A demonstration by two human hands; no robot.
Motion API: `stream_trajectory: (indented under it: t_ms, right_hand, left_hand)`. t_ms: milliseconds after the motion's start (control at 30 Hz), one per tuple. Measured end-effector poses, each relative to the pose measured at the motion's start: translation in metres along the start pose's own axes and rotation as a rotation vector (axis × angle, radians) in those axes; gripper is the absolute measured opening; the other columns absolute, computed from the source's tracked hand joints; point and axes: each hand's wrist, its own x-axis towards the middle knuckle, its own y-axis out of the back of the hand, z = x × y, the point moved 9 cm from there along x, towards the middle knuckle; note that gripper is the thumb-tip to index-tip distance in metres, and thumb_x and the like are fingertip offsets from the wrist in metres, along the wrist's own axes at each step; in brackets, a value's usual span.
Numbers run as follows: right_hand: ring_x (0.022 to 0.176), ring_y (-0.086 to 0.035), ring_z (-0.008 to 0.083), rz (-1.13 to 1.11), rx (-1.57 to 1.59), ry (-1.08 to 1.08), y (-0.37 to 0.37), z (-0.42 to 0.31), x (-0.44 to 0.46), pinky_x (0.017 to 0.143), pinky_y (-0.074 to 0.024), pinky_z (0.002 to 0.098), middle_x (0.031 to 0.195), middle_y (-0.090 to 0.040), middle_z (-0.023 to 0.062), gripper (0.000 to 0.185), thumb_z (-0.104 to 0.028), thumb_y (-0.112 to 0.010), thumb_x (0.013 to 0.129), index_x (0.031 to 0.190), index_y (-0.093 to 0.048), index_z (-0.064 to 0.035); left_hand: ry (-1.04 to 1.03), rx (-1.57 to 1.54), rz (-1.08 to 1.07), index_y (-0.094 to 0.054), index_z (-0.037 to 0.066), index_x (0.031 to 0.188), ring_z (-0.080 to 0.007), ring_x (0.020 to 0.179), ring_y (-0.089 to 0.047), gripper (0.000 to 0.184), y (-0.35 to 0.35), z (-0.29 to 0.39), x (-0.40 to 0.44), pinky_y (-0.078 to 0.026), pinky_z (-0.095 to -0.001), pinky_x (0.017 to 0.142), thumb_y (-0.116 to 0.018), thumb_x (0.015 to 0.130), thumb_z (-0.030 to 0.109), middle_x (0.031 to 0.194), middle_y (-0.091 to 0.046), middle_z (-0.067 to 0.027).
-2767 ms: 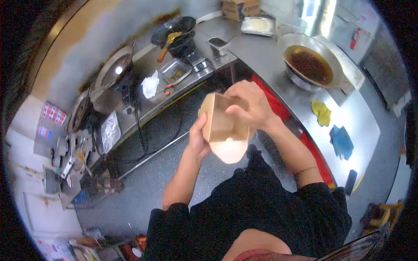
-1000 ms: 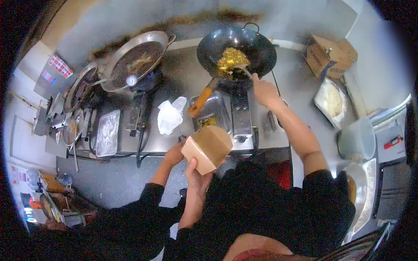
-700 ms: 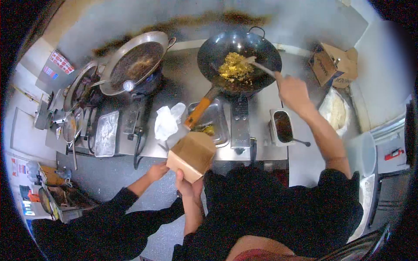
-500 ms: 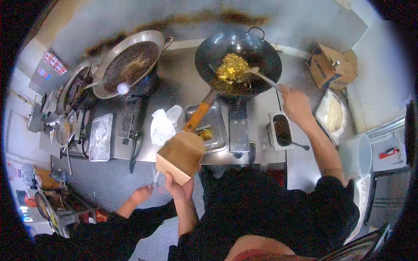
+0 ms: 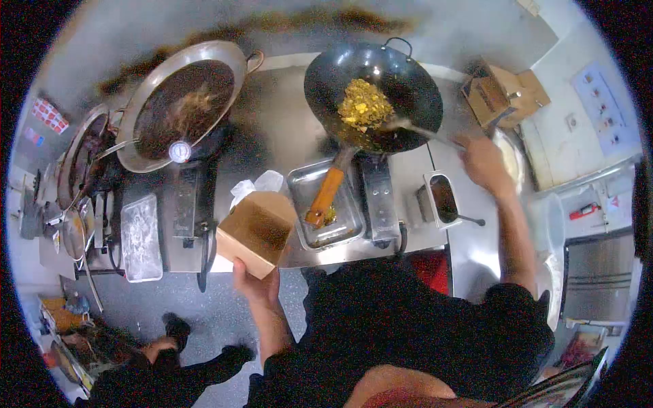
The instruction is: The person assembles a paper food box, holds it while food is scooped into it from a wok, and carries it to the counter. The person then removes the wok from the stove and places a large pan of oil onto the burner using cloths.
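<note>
The left hand [image 5: 258, 282] clasps an open box [image 5: 255, 228] from below, fingers and thumb pressed to its walls. At 1 o'clock from the box sits the wok [image 5: 415, 85], a yellow heap of food [image 5: 366, 105] inside. The right hand [image 5: 486, 163], at the wok's 4 o'clock, is curled round a spatula [image 5: 435, 134] whose tip meets the heap's edge.

Between box and wok, the wok's handle [image 5: 330, 194] juts towards 7 o'clock over a tray [image 5: 309, 194]. The box hides part of the white wrap [image 5: 269, 180] at its 12. A pan [image 5: 146, 88] stands at its 11, a foil tray [image 5: 141, 238] at its 9, another person's hand [image 5: 160, 347], blurred, at its 7. From the wok, a sauce tin [image 5: 427, 207] sits at 5 o'clock, a carton [image 5: 510, 102] at 3.
</note>
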Motion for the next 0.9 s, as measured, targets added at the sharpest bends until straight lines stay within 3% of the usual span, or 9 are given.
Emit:
stream_trajectory:
  t_ms: [300, 400, 533, 600, 633, 700, 767, 833, 900]
  right_hand:
    - [0.084, -0.059, 0.0350, 0.076, 0.118, 0.095, 0.048, -0.053, -0.006, 0.077, -0.0458, 0.0438, 0.085, -0.062, 0.0185, 0.026, -0.016, -0.056, 0.078, 0.102, -0.063, -0.0078]
    - [0.086, -0.059, 0.0341, -0.023, 0.004, -0.152, 0.019, -0.043, 0.032, 0.075, -0.0459, 0.0428, 0.090, -0.062, 0.0170, 0.023, -0.016, -0.058, 0.076, 0.097, -0.063, -0.0068]
    - [0.066, -0.062, 0.0328, 0.372, -0.040, 0.372, 0.088, 0.010, 0.053, 0.060, -0.0497, 0.0439, 0.074, -0.064, 0.0137, 0.024, -0.027, -0.051, 0.081, 0.096, -0.064, -0.0138]
    - [0.068, -0.061, 0.0274, -0.327, 0.367, 0.351, 0.146, -0.018, 0.040, 0.059, -0.0471, 0.0399, 0.078, -0.063, 0.0158, 0.028, -0.027, -0.058, 0.077, 0.092, -0.063, -0.0035]
    - [0.068, -0.061, 0.0274, -0.321, 0.368, 0.358, 0.139, -0.004, 0.054, 0.059, -0.0471, 0.0399, 0.078, -0.063, 0.0158, 0.028, -0.027, -0.058, 0.077, 0.092, -0.063, -0.0035]
    - [0.057, -0.059, 0.0187, -0.311, 0.091, -0.111, 0.082, 0.111, 0.125, 0.048, -0.0454, 0.0330, 0.074, -0.062, 0.0109, 0.030, -0.031, -0.055, 0.080, 0.088, -0.064, -0.0026]
    - [0.054, -0.057, 0.0161, -0.318, -0.041, 0.119, 0.015, 0.158, 0.179, 0.046, -0.0450, 0.0321, 0.067, -0.059, 0.0086, 0.029, -0.028, -0.051, 0.083, 0.084, -0.063, -0.0017]
    - [0.064, -0.059, 0.0194, -0.202, 0.582, 0.094, -0.005, 0.155, 0.185, 0.057, -0.0469, 0.0368, 0.067, -0.059, 0.0095, 0.027, -0.024, -0.047, 0.085, 0.084, -0.062, -0.0015]
    - [0.069, -0.059, 0.0203, -0.255, 0.019, 0.168, -0.013, 0.077, 0.179, 0.065, -0.0470, 0.0397, 0.067, -0.058, 0.0096, 0.023, -0.021, -0.049, 0.083, 0.083, -0.061, -0.0019]
  left_hand:
    - [0.166, -0.054, -0.069, -0.028, 0.010, 0.134, -0.0341, 0.118, -0.041, 0.086, -0.003, 0.009, 0.041, -0.039, -0.0531, 0.093, -0.069, 0.068, 0.044, 0.130, -0.039, -0.0112]
    - [0.212, -0.084, -0.050, -0.028, 0.010, 0.134, -0.0338, 0.117, -0.041, 0.087, 0.001, 0.005, 0.050, -0.040, -0.0524, 0.092, -0.070, 0.067, 0.045, 0.130, -0.039, -0.0107]
    - [0.245, -0.016, -0.114, -0.026, 0.014, 0.136, -0.0365, 0.122, -0.034, 0.082, 0.012, 0.002, 0.055, -0.035, -0.0629, 0.090, -0.066, 0.070, 0.045, 0.134, -0.035, -0.0100]
    - [0.233, 0.049, -0.115, -0.026, 0.015, 0.136, -0.0368, 0.122, -0.034, 0.082, 0.013, 0.003, 0.059, -0.036, -0.0636, 0.089, -0.064, 0.071, 0.047, 0.134, -0.035, -0.0107]
    - [0.225, 0.051, -0.117, -0.026, 0.015, 0.136, -0.0368, 0.122, -0.034, 0.082, 0.010, 0.003, 0.061, -0.036, -0.0636, 0.089, -0.064, 0.071, 0.047, 0.134, -0.035, -0.0107]
    - [0.151, 0.065, -0.133, -0.023, 0.015, 0.137, -0.0377, 0.122, -0.034, 0.081, 0.002, 0.009, 0.061, -0.038, -0.0635, 0.087, -0.060, 0.073, 0.049, 0.135, -0.034, -0.0119]
    - [0.112, 0.071, -0.106, -0.022, 0.015, 0.137, -0.0381, 0.122, -0.034, 0.080, -0.002, 0.010, 0.055, -0.039, -0.0629, 0.086, -0.058, 0.075, 0.050, 0.135, -0.033, -0.0125]
    - [0.077, 0.078, -0.082, -0.021, 0.015, 0.138, -0.0385, 0.122, -0.034, 0.079, -0.007, 0.010, 0.050, -0.040, -0.0624, 0.085, -0.056, 0.076, 0.050, 0.135, -0.033, -0.0131]
    - [0.025, 0.046, -0.068, -0.020, 0.016, 0.138, -0.0392, 0.121, -0.035, 0.078, -0.013, 0.009, 0.047, -0.041, -0.0616, 0.084, -0.055, 0.077, 0.051, 0.135, -0.032, -0.0138]
